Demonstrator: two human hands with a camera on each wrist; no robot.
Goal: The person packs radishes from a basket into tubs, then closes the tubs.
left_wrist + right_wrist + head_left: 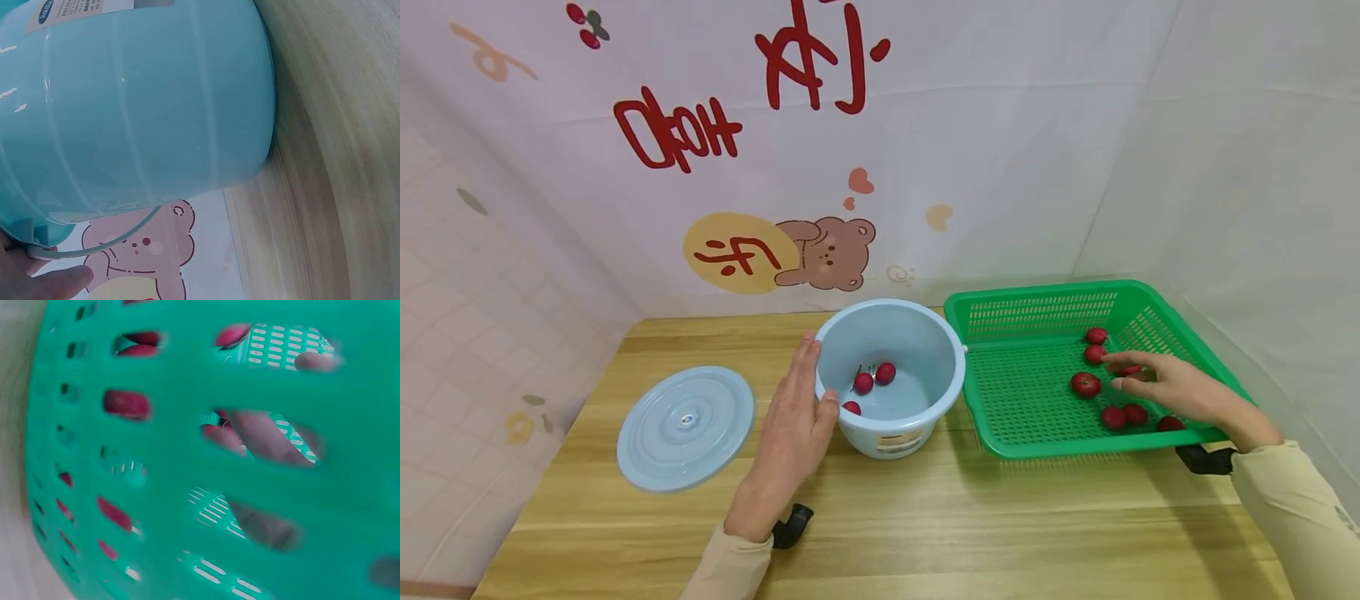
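Note:
A light-blue bucket [891,425] stands on the table with three small red tomatoes [885,373] inside, some showing stems. My left hand [793,425] rests against its left rim, fingers extended and thumb near the front edge. In the left wrist view, the thumb [65,282] appears beside the bucket's handle [94,250]. Over the right part of a green plastic basket [1022,450], my right hand [1180,387] hovers with thumb and fingers apart. Several tomatoes [1086,385] lie around it; one shows partly between thumb and fingers. The basket wall [181,469] covers most of the right wrist view.
A round light-blue lid [685,429] lies on the wooden table [925,525], left of the bucket. Behind stands a white printed cloth [1000,150] with a bear drawing. The basket sits close to the bucket's right side.

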